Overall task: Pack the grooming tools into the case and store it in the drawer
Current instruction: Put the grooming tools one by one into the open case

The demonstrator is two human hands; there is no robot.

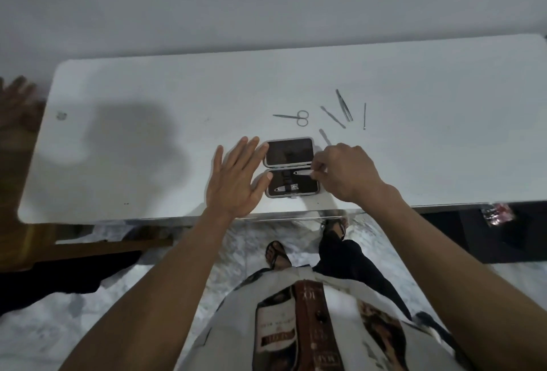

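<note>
Two hands at open case [291, 168], left hand [236, 181] flat, right hand [346, 174] pinching nail file [303, 173]

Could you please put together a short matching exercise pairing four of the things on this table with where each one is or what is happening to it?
Things:
1. scissors
2. nail clipper
3. nail file
4. left hand

States:
A. strapped in the case's lower half
B. pinched by the right hand
C. lying loose beyond the case
D. open, fingers against the case's left edge

Pairs: 1-C, 2-A, 3-B, 4-D
</note>
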